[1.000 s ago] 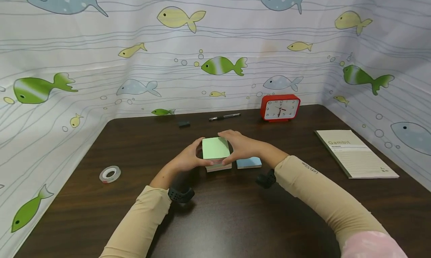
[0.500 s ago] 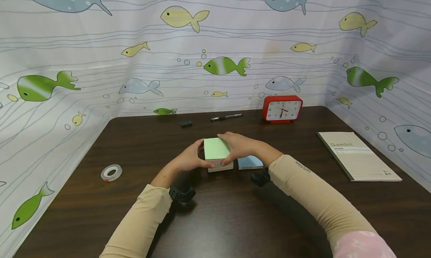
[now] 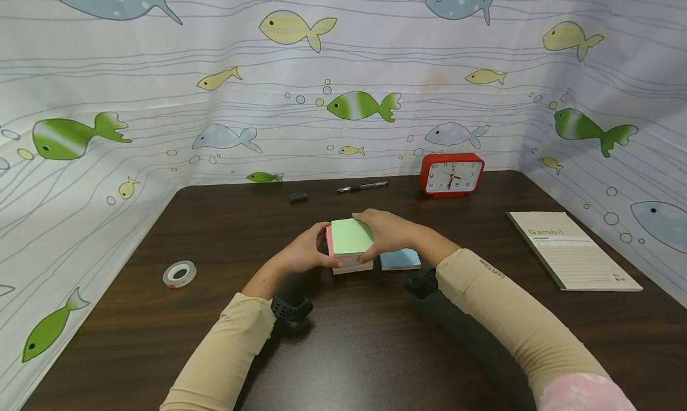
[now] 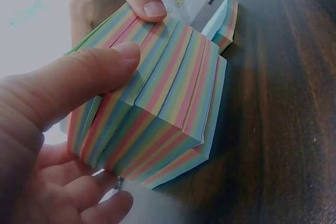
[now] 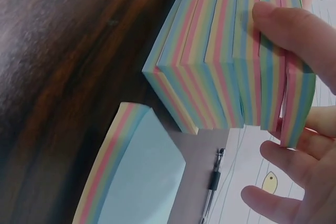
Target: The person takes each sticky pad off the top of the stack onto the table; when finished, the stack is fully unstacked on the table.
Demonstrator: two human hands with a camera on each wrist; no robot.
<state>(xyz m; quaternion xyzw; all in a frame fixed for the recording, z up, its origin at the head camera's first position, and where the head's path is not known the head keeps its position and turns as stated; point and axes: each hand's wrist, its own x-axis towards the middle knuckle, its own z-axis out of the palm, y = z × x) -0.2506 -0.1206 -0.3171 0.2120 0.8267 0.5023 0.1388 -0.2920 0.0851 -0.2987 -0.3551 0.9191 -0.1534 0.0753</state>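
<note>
The dark wooden table (image 3: 376, 345) carries everything, and its near edge is cut off by the lower border of the head view. At its right edge lies a notebook (image 3: 571, 251) with the word "Gambit"; the smaller print on it I cannot read. At the far edge stands a red clock (image 3: 452, 174), and left of it along the same edge lie a pen (image 3: 362, 187) and a small dark object (image 3: 298, 197) that is too small to identify. In the middle of the table I hold a block of striped note paper (image 3: 350, 245) with a green top sheet; its layers are shifted like steps, and the lower part rests on the table. My left hand (image 3: 302, 255) grips its left side, thumb on the striped edge, and my right hand (image 3: 389, 234) grips the right side, covering part of the top. A thinner blue-topped pad (image 3: 399, 259) lies just right of the block, partly hidden behind my right wrist. Near the left edge lies a tape roll (image 3: 179, 274).
</note>
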